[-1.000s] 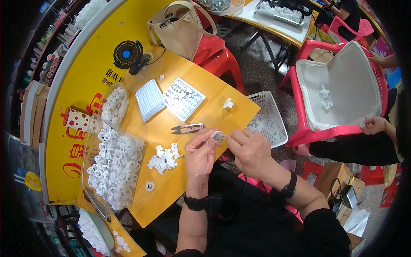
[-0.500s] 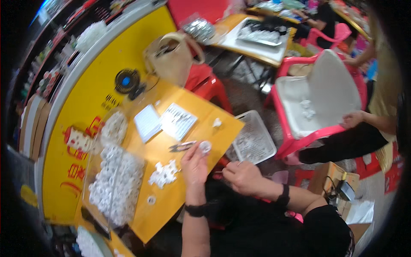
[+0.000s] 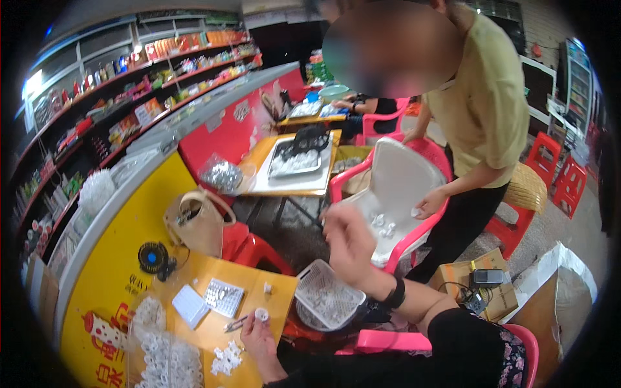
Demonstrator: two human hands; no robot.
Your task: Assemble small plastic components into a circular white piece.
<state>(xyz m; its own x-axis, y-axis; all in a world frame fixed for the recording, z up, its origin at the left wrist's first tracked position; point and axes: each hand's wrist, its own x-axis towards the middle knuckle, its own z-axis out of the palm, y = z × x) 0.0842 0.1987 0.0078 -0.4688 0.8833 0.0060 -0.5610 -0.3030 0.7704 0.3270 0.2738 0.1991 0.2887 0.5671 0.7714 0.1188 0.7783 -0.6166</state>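
Note:
Low on the yellow table point(image 3: 275, 301), my left hand point(image 3: 257, 343) is closed on a small white round plastic piece point(image 3: 261, 314). Beside its fingers lie small cutting nippers point(image 3: 235, 324). My right hand point(image 3: 349, 244) is raised off the table, between the white basket point(image 3: 330, 294) and the pink chair. Its fingers are smeared by motion, and whatever they may hold cannot be made out. A pile of white plastic bits point(image 3: 226, 357) sits left of my left hand. Farther back are a compartment tray of small parts point(image 3: 224, 297) and a pale flat tray point(image 3: 191, 306).
A clear bin of white rings point(image 3: 169, 363) and a small fan point(image 3: 154, 257) stand at left. A person in a yellow shirt point(image 3: 482, 97) leans over a pink chair point(image 3: 404, 244) bearing white pieces. A handbag point(image 3: 197, 223) rests behind; an open carton point(image 3: 501, 301) lies right.
My view has tilted up, showing more of the room and the person. My right hand has risen and moved away from my left hand, which still holds the white piece.

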